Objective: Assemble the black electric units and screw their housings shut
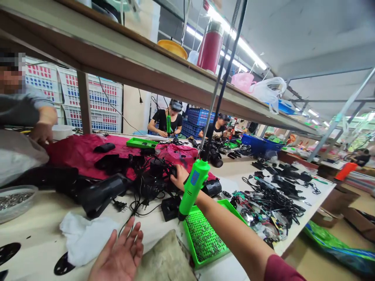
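- The left hand [121,253] lies low and near, palm up, with its fingers spread apart. It holds nothing.
- It rests just over the white table [41,238], beside a white cloth [84,236] and a grey pad [165,259].
- The right arm stretches far out across the table. The right hand [179,176] reaches into a pile of black cords and parts [152,177].
- The fingers of that hand are bent down onto a black part, but the pile hides the tips, so I cannot tell if they grip it.
- A green electric screwdriver [193,187] hangs on a cord from above. It sits right in front of the right wrist and blocks part of it.
- Its tip points down at a green tray of screws [205,234], which lies under the right arm.
- A black hair dryer [101,195] lies on its side to the left of the pile, near a red cloth [79,152].
- More black wires and small parts [269,195] are heaped on the right side of the table.
- A clear bowl of little metal bits [13,201] sits at the left edge.
- Another person's hand [42,132] rests on the far left. Two more people work at the back.
- On the shelf above stand a red flask [210,47] and a yellow bowl [172,48].
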Tool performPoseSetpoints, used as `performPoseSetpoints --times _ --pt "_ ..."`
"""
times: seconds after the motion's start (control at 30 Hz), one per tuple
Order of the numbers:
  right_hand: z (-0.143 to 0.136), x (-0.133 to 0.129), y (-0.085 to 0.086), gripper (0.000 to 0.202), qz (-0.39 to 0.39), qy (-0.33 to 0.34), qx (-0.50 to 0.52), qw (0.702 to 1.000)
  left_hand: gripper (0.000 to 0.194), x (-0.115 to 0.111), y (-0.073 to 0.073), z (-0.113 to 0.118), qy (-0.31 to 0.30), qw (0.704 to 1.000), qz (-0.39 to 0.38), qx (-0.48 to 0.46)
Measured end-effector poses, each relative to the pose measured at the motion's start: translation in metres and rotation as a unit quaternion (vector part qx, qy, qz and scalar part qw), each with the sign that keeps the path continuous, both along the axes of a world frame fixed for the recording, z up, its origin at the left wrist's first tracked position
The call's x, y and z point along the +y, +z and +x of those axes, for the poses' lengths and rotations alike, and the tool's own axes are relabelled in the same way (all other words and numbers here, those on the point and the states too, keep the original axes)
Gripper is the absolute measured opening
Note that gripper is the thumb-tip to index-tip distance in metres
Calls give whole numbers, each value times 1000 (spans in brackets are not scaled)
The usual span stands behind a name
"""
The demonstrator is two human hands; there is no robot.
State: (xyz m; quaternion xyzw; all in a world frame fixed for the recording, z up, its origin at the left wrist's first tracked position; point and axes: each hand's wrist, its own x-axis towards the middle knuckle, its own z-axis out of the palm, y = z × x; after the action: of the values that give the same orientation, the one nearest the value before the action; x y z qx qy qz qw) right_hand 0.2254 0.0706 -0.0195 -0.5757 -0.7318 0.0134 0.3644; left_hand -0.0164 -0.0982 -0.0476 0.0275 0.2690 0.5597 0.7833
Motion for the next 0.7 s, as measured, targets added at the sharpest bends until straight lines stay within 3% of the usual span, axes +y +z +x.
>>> performPoseSetpoints --times 0.1,0.2,0.4,0.5,0.7 --pt "-2 2 14 28 -56 9 78 995 37 3 -5 -3 -23 1000 -5 10" --pt "5 -5 29 27 -127 63 152 978 38 5 -9 -4 -24 997 18 74" --pt "16 -37 42 26 -272 188 260 907 61 2 6 19 9 960 125 250" --pt "12 -46 41 22 -323 231 303 866 54 10 20 47 -33 945 135 296" --pt "4 -60 34 32 -400 275 358 798 19 51 34 93 54 919 173 351"
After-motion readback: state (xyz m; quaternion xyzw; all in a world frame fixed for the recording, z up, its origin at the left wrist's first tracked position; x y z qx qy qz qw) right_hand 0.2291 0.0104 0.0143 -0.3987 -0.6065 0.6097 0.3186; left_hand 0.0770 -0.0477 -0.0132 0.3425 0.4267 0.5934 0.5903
